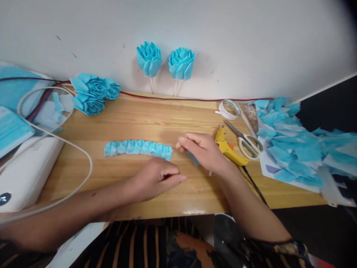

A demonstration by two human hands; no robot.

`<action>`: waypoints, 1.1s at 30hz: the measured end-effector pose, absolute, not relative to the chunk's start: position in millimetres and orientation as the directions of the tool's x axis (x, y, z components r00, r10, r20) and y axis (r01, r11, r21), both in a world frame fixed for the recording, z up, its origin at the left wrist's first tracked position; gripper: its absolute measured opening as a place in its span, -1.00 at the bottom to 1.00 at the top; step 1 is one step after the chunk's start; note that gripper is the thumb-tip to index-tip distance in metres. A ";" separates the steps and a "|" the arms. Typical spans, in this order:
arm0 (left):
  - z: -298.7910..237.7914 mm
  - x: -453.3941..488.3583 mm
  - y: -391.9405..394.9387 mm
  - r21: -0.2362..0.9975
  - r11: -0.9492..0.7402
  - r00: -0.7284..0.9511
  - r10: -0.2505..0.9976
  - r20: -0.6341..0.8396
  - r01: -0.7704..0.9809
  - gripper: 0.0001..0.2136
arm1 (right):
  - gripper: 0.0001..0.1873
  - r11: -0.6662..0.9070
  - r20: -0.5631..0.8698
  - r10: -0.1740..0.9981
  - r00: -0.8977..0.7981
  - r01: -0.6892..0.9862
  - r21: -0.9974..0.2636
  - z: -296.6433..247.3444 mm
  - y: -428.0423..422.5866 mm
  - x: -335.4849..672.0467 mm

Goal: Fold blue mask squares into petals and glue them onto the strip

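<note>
We see a wooden bench [150, 124], a heap of blue pieces [287, 145] at its right end. A pleated blue strip [136, 147] lies mid-bench. Left hand [156, 180], fingers curled, at its near edge; right hand [205, 150], fingers bunched, near its right end; we cannot tell whether either grips anything. To the right, yellow glue gun [231, 154], scissors [242, 136], tape roll [222, 110].

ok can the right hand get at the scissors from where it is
Probably yes: the right hand is close to the scissors, and nothing appears to lie on their handles. The yellow glue gun lies between, so the hand would likely need to pass over it.
</note>
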State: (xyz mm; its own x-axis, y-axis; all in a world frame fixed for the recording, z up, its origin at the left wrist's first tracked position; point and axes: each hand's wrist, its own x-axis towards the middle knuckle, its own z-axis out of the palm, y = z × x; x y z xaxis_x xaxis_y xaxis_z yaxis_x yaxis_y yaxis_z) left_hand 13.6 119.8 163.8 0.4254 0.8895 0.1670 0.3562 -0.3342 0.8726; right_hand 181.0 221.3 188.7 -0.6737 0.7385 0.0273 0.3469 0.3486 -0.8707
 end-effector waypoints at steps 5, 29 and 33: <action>172.6 8.2 125.7 0.942 -0.140 0.303 0.952 0.043 0.307 -0.59 | -0.51 0.076 -0.058 0.727 -0.684 0.164 -0.983 181.3 219.5 183.7; 160.4 18.3 112.9 0.771 -0.477 0.503 0.831 0.238 0.422 -0.77 | -0.60 -0.108 -0.136 0.924 -0.357 0.099 -0.989 168.9 125.1 226.1; 158.6 20.4 110.7 0.758 -0.484 0.481 0.838 0.257 0.438 -0.76 | -0.64 -0.099 -0.127 0.916 -0.381 0.094 -0.991 166.1 124.5 217.6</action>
